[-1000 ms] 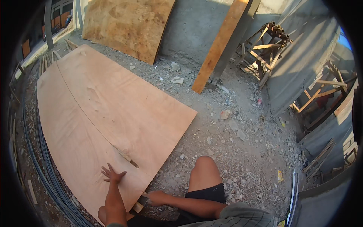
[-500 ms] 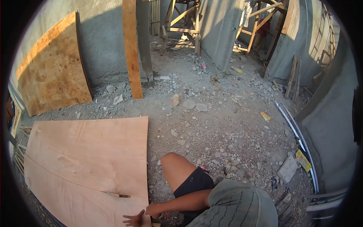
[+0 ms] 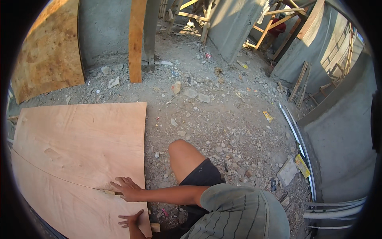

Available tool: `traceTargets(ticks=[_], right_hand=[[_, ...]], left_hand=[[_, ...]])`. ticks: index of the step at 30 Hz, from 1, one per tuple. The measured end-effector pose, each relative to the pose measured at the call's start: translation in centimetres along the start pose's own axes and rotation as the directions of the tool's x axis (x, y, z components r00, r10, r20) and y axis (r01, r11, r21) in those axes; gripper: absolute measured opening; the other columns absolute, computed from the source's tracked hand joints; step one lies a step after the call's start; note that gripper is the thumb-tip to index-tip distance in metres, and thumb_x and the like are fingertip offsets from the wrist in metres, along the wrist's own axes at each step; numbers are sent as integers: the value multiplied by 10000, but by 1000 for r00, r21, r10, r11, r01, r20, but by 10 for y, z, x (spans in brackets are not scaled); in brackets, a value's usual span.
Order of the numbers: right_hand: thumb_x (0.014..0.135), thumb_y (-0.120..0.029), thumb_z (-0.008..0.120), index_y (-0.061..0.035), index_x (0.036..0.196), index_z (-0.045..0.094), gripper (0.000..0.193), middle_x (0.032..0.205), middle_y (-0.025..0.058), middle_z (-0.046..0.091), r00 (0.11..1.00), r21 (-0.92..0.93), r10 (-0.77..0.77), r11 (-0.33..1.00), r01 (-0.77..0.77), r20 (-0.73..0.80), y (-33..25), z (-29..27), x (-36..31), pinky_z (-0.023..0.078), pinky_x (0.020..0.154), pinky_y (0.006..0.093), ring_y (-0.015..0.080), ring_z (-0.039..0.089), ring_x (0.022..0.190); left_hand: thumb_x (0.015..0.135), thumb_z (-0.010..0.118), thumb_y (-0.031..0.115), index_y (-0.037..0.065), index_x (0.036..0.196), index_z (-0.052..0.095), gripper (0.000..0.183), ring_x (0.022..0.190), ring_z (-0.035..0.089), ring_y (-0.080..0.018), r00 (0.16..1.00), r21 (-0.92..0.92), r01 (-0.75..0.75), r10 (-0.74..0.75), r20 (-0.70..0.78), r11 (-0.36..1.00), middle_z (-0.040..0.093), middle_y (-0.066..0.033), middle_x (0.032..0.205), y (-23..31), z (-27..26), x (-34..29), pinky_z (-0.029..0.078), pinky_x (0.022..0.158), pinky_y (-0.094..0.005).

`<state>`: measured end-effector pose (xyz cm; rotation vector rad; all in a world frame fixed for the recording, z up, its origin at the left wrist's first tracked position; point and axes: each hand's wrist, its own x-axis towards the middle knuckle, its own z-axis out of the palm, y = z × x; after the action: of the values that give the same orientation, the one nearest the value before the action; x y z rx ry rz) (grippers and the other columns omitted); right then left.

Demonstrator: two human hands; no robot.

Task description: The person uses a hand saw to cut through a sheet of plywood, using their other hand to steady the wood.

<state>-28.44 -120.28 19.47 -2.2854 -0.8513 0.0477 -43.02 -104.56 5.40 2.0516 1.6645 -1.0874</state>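
Observation:
A large pale plywood sheet (image 3: 79,131) lies at the lower left, with a long thin line running slantwise across it. My right hand (image 3: 128,189) rests near the line's right end, fingers spread, partly covering a short brown strip or slot (image 3: 117,193); which it is I cannot tell. Closer to me, my left hand (image 3: 131,219) lies on the plywood by its right edge, fingers apart. Neither hand appears to hold anything. A small wood block (image 3: 155,227) shows at the sheet's edge beside my left hand.
A stained board (image 3: 51,51) leans on the far-left wall beside an upright plank (image 3: 136,44). Rubble covers the ground. Metal strips (image 3: 296,139) and pale pipes (image 3: 334,214) lie at the right. Wooden scaffolding (image 3: 195,16) stands behind; a person in red (image 3: 278,28) is beyond.
My right hand has moved from the plywood's right edge, beside my left hand, up onto the line and opened. My left hand stays spread on the sheet. The view has shifted.

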Motion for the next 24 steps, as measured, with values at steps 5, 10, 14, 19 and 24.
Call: traceTargets(ticks=[5,10,14,19,24], right_hand=[[989,-292,644,-117,1637,344,735,1288,255,647,859,25,208,968,-248,467,30,41,59,476,1019,533,433,623,1183],[978,-224,668,-33,1568,449,658,1211,295,682,974,100,36,993,-60,224,23,72,62,520,956,546,478,648,1138],[1003,-213,621,-28,1556,466,603,1155,319,693,951,178,31,980,-90,308,10,106,84,543,903,557,494,685,1028],[1018,-167,571,-36,1502,553,502,942,316,726,930,70,43,995,-74,365,11,113,89,556,831,571,503,709,889],[1050,-200,528,-65,1467,619,448,818,318,684,876,-65,141,990,-125,462,-2,29,50,539,699,485,457,708,742]], left_hand=[[461,1013,648,278,1628,-329,1816,1591,-274,-425,992,-121,-86,96,83,989,-369,-193,1698,36,-16,-26,31,1141,-862],[434,1019,634,236,1657,-279,1827,1571,-308,-458,983,-200,-85,115,141,976,-374,-219,1692,32,-43,-33,2,1162,-830],[463,1017,615,233,1653,-289,1807,1553,-328,-489,978,-206,-88,124,169,975,-365,-243,1689,19,-40,-27,2,1152,-838],[479,1014,605,231,1649,-297,1797,1537,-336,-519,973,-243,-115,159,168,963,-365,-267,1681,9,-29,-21,-15,1113,-871],[516,1006,596,213,1646,-299,1769,1518,-345,-552,965,-295,-193,235,116,936,-378,-292,1664,-2,-11,-8,-31,1068,-903]])
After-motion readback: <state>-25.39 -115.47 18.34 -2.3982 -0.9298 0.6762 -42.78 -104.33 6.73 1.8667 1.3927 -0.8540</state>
